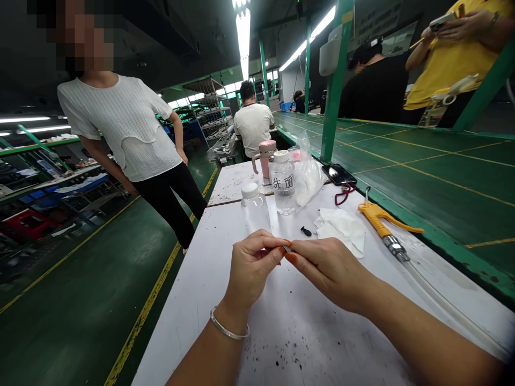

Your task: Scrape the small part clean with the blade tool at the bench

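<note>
Fingers of both hands: what state are they in?

Closed, tips meeting in a pinch, with the left hand and right hand facing each other above the white tabletop. A silver bangle circles the left wrist.

What do they grip?

A tiny glinting sliver, held between the fingertips; too small to tell what it is.

What lies nearest?

Just ahead, a small black plastic piece, beside a crumpled white tissue. To the right, a yellow air blow gun with a clear hose.

Farther along?

A clear bottle with handwritten characters, a smaller white-capped bottle, a pink tumbler, a plastic bag and a phone with a red cord.

Around the tabletop?

A standing person in a white top at left; a person in a yellow top at upper right, holding a smartphone
</note>
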`<state>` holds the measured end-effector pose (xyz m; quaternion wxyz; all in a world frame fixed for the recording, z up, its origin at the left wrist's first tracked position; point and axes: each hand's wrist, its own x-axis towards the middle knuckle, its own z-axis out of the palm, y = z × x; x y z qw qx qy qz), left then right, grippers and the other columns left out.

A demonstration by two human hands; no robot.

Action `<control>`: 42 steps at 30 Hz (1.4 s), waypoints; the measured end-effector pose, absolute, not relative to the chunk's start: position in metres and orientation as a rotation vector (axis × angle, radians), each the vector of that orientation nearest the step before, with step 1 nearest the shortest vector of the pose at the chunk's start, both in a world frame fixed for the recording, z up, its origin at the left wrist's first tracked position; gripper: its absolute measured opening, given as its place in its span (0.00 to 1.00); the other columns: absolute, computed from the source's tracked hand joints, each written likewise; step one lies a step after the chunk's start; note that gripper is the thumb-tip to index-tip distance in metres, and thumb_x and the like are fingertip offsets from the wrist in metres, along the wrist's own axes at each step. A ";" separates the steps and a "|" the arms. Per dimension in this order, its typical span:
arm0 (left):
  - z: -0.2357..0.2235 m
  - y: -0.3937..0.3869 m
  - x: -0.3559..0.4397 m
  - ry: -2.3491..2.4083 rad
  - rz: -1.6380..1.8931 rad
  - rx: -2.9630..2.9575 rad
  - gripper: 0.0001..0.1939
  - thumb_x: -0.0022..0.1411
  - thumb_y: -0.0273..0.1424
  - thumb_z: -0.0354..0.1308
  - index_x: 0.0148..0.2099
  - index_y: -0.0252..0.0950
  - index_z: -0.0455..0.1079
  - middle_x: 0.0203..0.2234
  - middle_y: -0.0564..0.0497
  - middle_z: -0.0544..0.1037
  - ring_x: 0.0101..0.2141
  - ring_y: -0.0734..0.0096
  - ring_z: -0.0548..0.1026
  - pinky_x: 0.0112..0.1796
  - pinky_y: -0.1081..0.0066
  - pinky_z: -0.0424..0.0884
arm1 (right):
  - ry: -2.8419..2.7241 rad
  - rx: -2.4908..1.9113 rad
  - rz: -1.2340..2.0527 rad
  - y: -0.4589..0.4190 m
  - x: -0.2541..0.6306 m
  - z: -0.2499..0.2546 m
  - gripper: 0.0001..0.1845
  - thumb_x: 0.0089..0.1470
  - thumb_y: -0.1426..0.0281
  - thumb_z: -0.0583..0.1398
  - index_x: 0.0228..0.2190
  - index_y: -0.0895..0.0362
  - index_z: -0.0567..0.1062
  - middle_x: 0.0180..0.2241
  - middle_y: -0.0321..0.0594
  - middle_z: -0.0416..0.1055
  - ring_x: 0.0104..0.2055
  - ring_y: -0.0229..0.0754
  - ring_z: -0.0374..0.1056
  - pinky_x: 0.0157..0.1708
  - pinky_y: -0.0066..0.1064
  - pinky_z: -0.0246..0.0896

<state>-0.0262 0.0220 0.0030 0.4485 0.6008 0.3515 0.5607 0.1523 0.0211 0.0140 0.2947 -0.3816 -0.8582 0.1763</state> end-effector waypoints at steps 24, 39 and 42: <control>0.005 0.021 -0.028 0.921 1.429 1.601 0.04 0.59 0.27 0.65 0.36 0.39 0.82 0.29 0.50 0.75 0.31 0.72 0.74 0.31 0.73 0.72 | -2.301 -0.953 0.489 0.022 0.154 0.016 0.19 0.69 0.64 0.48 0.28 0.56 0.68 0.21 0.32 0.62 0.22 0.34 0.53 0.24 0.29 0.44; 0.003 0.020 -0.028 0.996 1.513 1.653 0.01 0.57 0.29 0.68 0.33 0.38 0.78 0.28 0.52 0.76 0.31 0.72 0.73 0.32 0.72 0.71 | -2.294 -1.003 0.500 0.023 0.155 0.013 0.21 0.69 0.62 0.48 0.26 0.56 0.67 0.20 0.32 0.61 0.22 0.34 0.54 0.25 0.29 0.44; 0.003 0.020 -0.028 0.990 1.532 1.668 0.01 0.57 0.28 0.67 0.33 0.38 0.78 0.28 0.52 0.76 0.31 0.72 0.73 0.32 0.72 0.71 | -2.289 -1.010 0.492 0.022 0.154 0.013 0.22 0.69 0.62 0.48 0.25 0.56 0.66 0.20 0.32 0.61 0.22 0.35 0.54 0.25 0.29 0.44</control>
